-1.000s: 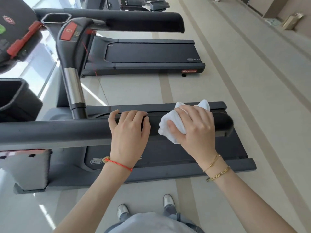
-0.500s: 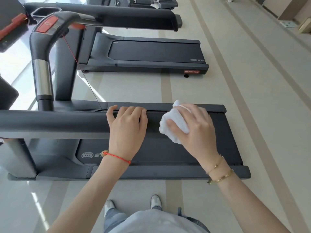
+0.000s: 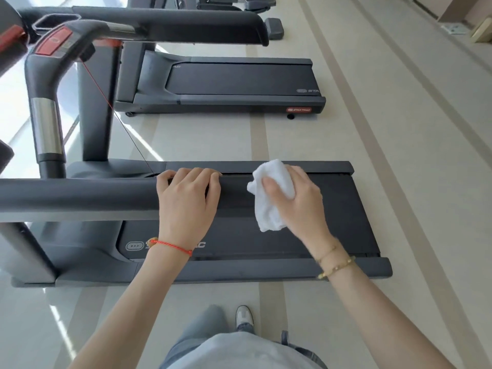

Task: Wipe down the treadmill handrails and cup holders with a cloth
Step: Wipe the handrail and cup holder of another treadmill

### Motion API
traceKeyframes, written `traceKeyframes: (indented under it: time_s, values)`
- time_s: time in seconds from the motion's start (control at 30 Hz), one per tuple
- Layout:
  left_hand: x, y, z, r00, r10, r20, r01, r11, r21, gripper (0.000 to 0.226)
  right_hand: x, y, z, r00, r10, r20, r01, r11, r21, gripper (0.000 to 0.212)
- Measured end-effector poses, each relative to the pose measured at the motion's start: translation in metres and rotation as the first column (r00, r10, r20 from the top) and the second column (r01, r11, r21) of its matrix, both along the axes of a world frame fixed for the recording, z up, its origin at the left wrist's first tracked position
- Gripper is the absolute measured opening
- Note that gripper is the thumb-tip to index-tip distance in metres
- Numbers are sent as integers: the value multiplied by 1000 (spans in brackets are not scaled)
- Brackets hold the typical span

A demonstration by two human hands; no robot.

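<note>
A: Item, rail (image 3: 80,195): step?
B: Wiping in hand, near its free end. Left hand (image 3: 186,203) curled over rail, steadying. Right hand (image 3: 295,201) grips cloth (image 3: 269,198), bunched against rail.
A: Next?
B: Likely finish the end; far rail (image 3: 170,22) and cup holders remain.

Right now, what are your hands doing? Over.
Left hand grips handrail. Right hand holds white cloth on the rail's end. Nothing blocking.
</note>
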State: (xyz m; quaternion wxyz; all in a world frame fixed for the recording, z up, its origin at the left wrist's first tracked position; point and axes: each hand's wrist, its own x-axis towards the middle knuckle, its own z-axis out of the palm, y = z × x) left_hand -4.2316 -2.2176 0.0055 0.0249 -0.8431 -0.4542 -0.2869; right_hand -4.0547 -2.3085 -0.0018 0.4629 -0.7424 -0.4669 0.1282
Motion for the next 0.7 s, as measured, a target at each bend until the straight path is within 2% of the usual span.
traceKeyframes:
  time_s: [0.07,0.13,0.23,0.33,0.43,0.5,0.63,0.7]
  values:
    - [-1,1,0,1000,-9,-3,9,1000,6,35,11,9,10,994,39,-106,-49,994,-100,44]
    - [-1,1,-1,1000,-11,-2,11,1000,17,36,12,7,13,993,66,-99,-79,987,-138,43]
    - [-1,2,-4,1000,-2,3,2,999,45,37,-1,-7,8,987,111,114,-107,994,-36,32]
    - [-1,2,-4,1000,-6,-3,6,999,48,36,-8,-5,10,924,131,359,-121,991,-50,45]
    - [-2,2,-3,1000,-9,-22,10,999,46,38,-12,12,21,866,96,490,-53,994,-100,50]
    - [-2,2,-5,999,-8,-33,9,999,43,39,-14,19,23,870,71,487,-15,993,-119,50]
    - [-2,2,-4,1000,-4,-27,5,999,53,38,-15,0,7,932,-8,363,-18,998,68,42]
    - [-1,2,-4,1000,3,-28,-1,999,51,39,-15,-7,3,955,6,298,-26,998,63,42]
